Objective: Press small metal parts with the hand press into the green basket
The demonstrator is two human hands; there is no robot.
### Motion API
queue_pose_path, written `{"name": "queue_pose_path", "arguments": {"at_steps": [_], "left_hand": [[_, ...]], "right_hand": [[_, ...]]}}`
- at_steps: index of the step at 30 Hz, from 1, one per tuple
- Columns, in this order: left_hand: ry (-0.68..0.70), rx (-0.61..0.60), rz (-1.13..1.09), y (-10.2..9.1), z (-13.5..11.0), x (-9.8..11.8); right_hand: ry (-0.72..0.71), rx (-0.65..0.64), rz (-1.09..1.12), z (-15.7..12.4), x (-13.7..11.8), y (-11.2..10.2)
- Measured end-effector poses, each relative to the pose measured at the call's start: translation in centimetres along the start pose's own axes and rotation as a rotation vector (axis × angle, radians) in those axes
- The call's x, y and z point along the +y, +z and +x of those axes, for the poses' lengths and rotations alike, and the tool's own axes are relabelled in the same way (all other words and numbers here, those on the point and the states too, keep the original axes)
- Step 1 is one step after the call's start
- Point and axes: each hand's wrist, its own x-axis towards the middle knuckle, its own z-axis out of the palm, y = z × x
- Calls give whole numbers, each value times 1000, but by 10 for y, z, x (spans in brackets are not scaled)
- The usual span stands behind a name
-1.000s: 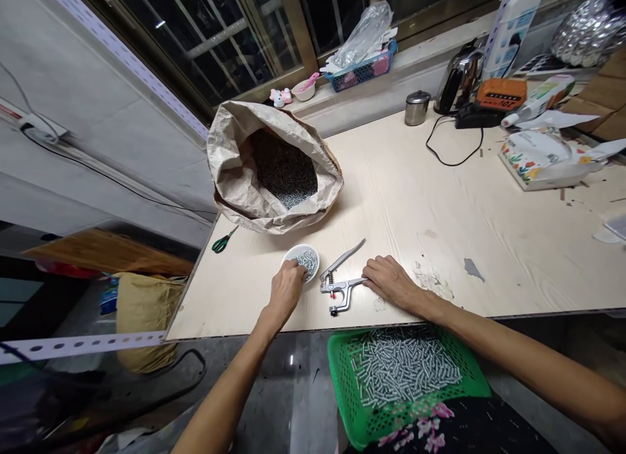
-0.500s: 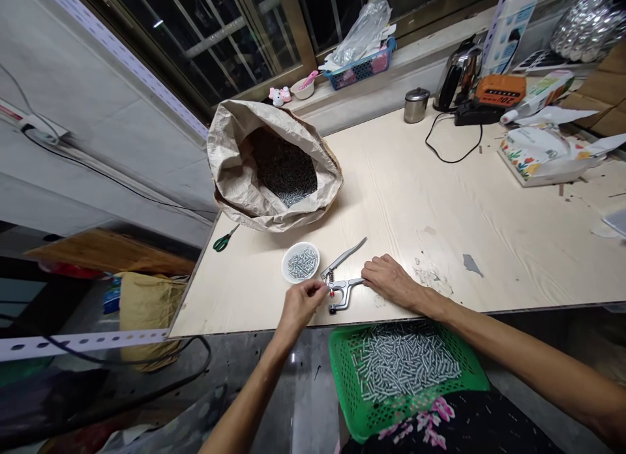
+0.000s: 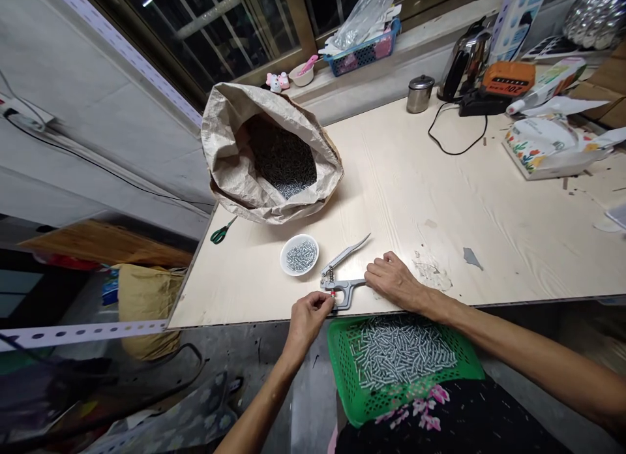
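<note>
Grey hand-press pliers (image 3: 346, 288) lie near the table's front edge, their upper handle raised off the lower one. My right hand (image 3: 395, 283) has its fingers closed round the end of the lower handle. At the jaw, beside a small red part, my left hand (image 3: 310, 317) is in a pinch; whatever its fingertips hold is too small to make out. Just behind the pliers stands a white bowl (image 3: 282, 263) with small silver metal pieces in it. Below the table edge, a green basket (image 3: 342, 376) holds a heap of silver, screw-like pieces.
A large paper-lined sack (image 3: 222, 137) of metal pieces stands at the table's back left, with green-handled scissors (image 3: 221, 233) in front. Farther right are a metal canister (image 3: 419, 95), a kettle (image 3: 462, 66), an orange battery (image 3: 509, 79) and a tissue pack (image 3: 545, 144).
My left hand has shifted a little right and down, its fingertips now lower at the pliers' jaw. My right hand keeps hold of the handle. The camera view has shifted slightly.
</note>
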Motion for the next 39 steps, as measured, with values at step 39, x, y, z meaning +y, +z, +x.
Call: {"name": "queue_pose_path", "arguments": {"at_steps": [39], "left_hand": [[-27,-70,-70,-9,10,-12]], "right_hand": [[-32,37,-26,-3,-2,-16]]}}
